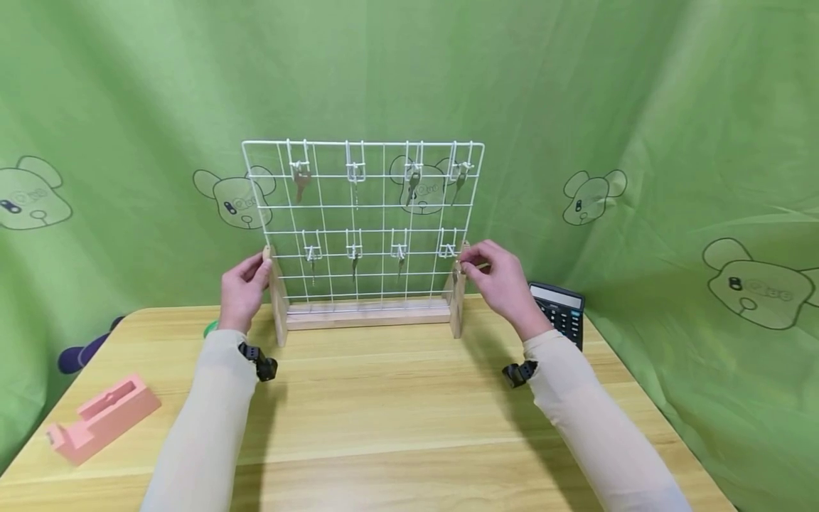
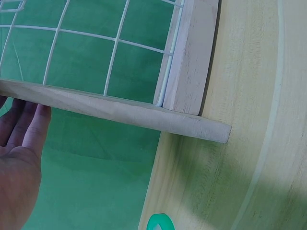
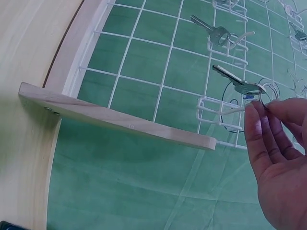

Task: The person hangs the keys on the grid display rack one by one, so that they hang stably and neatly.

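A white wire-grid key rack point(image 1: 383, 217) with wooden side posts stands upright at the back of the table. My left hand point(image 1: 244, 288) holds the upper end of its left post point(image 2: 115, 110), fingers against the outer side. Between thumb and fingertips, my right hand point(image 3: 283, 158) pinches a ring with a silver key point(image 3: 238, 83), right by the lower-right hook point(image 3: 216, 112). Whether the ring is over that hook I cannot tell. Other keys hang from the rack's hooks, among them a key point(image 1: 301, 181) at top left and another key point(image 1: 413, 186) in the upper row.
A black calculator point(image 1: 559, 313) lies behind my right forearm. On the table's left lies a pink tape dispenser point(image 1: 105, 419), and a green round thing point(image 1: 210, 328) shows beside my left wrist. Something purple point(image 1: 83, 354) is past the left edge. Green curtain point(image 1: 409, 71) surrounds the table.
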Action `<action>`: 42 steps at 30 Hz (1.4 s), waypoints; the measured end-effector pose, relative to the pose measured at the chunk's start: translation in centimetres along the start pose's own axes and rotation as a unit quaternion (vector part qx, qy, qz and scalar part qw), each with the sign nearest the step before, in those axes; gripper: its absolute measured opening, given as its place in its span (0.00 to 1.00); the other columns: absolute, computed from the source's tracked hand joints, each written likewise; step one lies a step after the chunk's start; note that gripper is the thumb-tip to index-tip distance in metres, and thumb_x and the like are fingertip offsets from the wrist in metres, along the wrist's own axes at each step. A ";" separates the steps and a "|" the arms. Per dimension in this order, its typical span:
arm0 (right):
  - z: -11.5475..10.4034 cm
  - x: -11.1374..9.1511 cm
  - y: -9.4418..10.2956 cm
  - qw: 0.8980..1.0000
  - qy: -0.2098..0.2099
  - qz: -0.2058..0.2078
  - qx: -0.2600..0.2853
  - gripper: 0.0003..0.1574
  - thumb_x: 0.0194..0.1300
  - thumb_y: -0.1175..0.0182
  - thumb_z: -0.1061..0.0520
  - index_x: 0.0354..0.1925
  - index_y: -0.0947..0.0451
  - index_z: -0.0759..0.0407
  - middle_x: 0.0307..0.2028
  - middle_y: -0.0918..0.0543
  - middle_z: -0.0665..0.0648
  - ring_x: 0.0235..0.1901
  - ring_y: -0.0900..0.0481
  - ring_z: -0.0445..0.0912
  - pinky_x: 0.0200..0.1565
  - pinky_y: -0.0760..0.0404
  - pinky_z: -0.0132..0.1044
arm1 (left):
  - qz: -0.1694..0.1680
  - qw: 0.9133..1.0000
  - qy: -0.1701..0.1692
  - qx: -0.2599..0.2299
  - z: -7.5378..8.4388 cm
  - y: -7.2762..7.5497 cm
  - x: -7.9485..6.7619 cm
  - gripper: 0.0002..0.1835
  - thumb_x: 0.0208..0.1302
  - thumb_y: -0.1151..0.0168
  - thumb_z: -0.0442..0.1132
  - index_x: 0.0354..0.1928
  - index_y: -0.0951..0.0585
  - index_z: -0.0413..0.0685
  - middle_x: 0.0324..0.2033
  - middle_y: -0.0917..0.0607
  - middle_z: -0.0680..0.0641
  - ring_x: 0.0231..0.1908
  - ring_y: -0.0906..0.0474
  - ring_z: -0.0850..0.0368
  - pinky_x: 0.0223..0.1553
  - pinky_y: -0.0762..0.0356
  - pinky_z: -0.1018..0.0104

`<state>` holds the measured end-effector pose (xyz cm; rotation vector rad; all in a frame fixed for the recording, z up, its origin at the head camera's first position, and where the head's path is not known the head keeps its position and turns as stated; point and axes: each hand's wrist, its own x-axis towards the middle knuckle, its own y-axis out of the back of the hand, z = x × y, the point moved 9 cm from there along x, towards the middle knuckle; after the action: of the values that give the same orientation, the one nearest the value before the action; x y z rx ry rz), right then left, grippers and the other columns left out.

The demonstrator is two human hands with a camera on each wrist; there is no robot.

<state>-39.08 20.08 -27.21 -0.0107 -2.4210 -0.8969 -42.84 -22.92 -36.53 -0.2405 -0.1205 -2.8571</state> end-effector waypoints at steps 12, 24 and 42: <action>1.2 1.4 -0.2 1.000 -0.014 0.013 0.021 0.09 0.66 0.41 0.69 0.46 0.21 0.65 0.42 0.21 0.58 0.43 0.21 0.50 0.48 0.17 0.42 | 0.006 1.000 -0.006 -0.002 0.2 0.0 -0.3 0.24 0.73 0.43 0.42 0.68 0.30 0.44 0.63 0.26 0.38 0.61 0.27 0.46 0.58 0.24 0.66; 2.1 1.8 -1.0 1.000 -0.021 0.015 0.015 0.09 0.66 0.40 0.69 0.45 0.21 0.65 0.41 0.21 0.58 0.42 0.22 0.50 0.47 0.17 0.41 | -0.001 1.000 -0.001 0.001 -0.2 -0.2 0.0 0.25 0.73 0.43 0.41 0.68 0.30 0.43 0.64 0.27 0.38 0.61 0.27 0.46 0.58 0.24 0.66; 2.4 2.0 -1.2 1.000 -0.017 0.023 -0.002 0.10 0.65 0.40 0.70 0.45 0.21 0.63 0.42 0.22 0.57 0.44 0.23 0.50 0.48 0.17 0.42 | 0.001 1.000 -0.004 0.006 -0.4 0.0 0.3 0.25 0.73 0.43 0.41 0.68 0.31 0.42 0.64 0.27 0.37 0.61 0.27 0.45 0.58 0.24 0.65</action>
<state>-42.19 20.22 -28.43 -0.0833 -2.4401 -0.8877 -43.16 -22.99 -36.90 -0.2486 -0.1383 -2.8535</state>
